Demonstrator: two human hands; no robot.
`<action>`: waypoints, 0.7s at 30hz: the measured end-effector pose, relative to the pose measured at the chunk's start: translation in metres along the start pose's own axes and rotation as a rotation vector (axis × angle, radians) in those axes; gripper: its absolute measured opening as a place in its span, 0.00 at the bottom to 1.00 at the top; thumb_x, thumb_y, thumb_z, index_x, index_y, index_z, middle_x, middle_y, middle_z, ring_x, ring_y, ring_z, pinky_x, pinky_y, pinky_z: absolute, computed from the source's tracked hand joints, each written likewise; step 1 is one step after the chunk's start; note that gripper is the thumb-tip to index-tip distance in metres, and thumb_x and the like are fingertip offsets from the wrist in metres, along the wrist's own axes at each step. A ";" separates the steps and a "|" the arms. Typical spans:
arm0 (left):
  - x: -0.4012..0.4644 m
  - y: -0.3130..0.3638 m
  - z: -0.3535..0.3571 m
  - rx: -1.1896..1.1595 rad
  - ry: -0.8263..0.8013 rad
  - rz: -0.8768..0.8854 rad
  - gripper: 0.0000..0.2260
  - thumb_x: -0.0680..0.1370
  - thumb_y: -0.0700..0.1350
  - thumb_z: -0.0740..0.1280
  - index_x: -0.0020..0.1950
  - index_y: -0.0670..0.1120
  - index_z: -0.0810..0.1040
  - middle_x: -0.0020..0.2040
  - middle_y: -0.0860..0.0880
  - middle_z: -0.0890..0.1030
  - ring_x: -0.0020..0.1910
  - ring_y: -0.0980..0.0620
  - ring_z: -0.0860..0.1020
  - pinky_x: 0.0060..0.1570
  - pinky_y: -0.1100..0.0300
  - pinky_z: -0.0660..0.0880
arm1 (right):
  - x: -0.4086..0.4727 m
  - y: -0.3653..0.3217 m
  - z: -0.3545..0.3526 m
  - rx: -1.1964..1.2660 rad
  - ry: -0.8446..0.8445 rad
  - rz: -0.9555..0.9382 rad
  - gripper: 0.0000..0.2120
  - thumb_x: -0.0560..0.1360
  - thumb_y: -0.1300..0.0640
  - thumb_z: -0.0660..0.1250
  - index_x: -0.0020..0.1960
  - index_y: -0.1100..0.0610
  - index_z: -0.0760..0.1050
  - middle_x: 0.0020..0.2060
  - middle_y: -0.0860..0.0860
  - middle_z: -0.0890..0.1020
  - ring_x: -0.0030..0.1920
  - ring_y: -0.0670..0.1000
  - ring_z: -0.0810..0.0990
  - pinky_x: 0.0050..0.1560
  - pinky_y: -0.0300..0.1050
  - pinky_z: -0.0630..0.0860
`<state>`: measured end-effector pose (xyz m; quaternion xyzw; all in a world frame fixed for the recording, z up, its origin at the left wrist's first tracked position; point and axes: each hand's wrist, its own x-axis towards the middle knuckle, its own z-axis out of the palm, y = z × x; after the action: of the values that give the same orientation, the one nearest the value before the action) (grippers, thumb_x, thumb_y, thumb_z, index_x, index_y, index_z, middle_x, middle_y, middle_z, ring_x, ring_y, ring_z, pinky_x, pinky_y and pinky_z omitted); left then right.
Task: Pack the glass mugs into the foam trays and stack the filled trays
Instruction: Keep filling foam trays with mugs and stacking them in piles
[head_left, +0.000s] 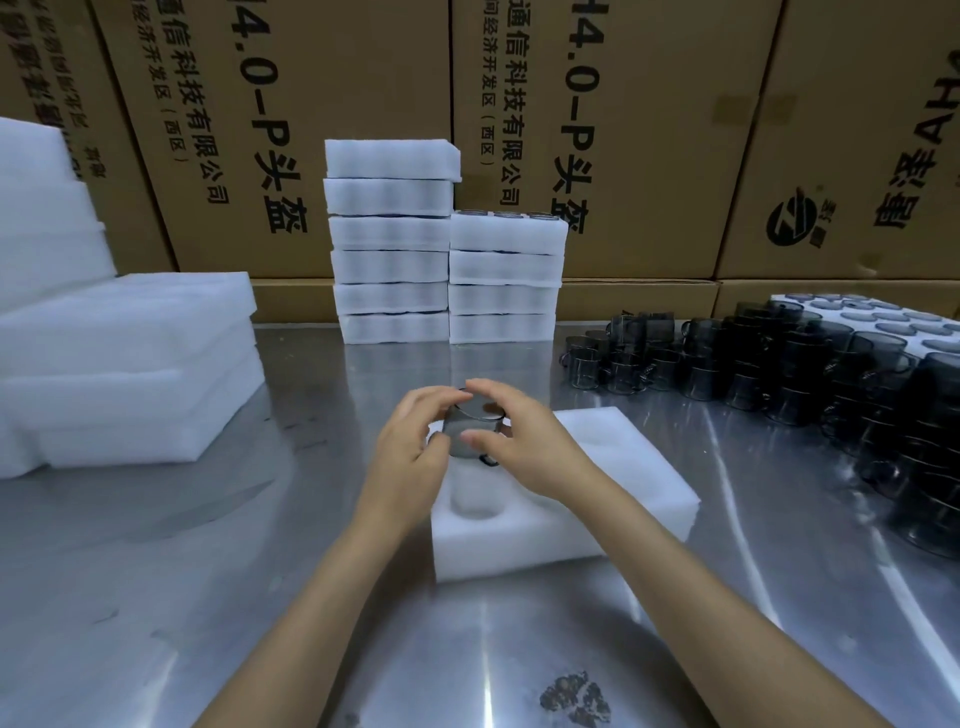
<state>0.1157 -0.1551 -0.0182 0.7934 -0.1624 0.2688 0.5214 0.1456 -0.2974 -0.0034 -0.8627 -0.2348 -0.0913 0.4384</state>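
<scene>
A smoky grey glass mug (470, 431) is held upright over the far-left corner of a white foam tray (613, 499) that lies on the steel table. My left hand (413, 441) grips the mug's left side with curled fingers. My right hand (511, 439) curls over its rim and right side. The tray's round pockets near the front look empty. Two stacks of filled foam trays (447, 270) stand at the back of the table. Several loose grey mugs (779, 374) crowd the right side.
Piles of empty foam trays (119, 364) sit at the left. A foam sheet with round cut-outs (883, 317) lies behind the mugs at far right. Large cardboard boxes (623, 130) wall off the back. A dark smudge (574, 699) marks the near table.
</scene>
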 end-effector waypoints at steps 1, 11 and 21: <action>0.000 -0.002 0.000 -0.001 0.009 -0.014 0.21 0.68 0.36 0.55 0.55 0.47 0.79 0.55 0.54 0.76 0.56 0.61 0.74 0.55 0.71 0.69 | 0.000 0.000 0.001 -0.029 -0.006 -0.002 0.26 0.75 0.56 0.68 0.72 0.52 0.66 0.70 0.47 0.68 0.69 0.48 0.67 0.67 0.46 0.67; -0.003 -0.009 -0.003 0.055 -0.001 -0.005 0.19 0.72 0.41 0.56 0.59 0.49 0.78 0.58 0.55 0.76 0.57 0.67 0.72 0.57 0.75 0.65 | -0.011 -0.005 -0.001 -0.190 -0.011 -0.107 0.23 0.80 0.53 0.58 0.74 0.47 0.60 0.74 0.38 0.58 0.72 0.35 0.52 0.70 0.35 0.54; -0.009 -0.013 -0.011 0.400 -0.311 0.058 0.31 0.74 0.59 0.49 0.76 0.52 0.58 0.74 0.61 0.56 0.73 0.66 0.52 0.71 0.69 0.46 | -0.024 -0.006 -0.003 -0.479 -0.208 -0.039 0.26 0.80 0.52 0.49 0.77 0.47 0.49 0.76 0.41 0.50 0.75 0.38 0.47 0.71 0.39 0.52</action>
<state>0.1124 -0.1400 -0.0299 0.9076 -0.2068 0.1853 0.3148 0.1218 -0.3051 -0.0065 -0.9419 -0.2671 -0.0637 0.1934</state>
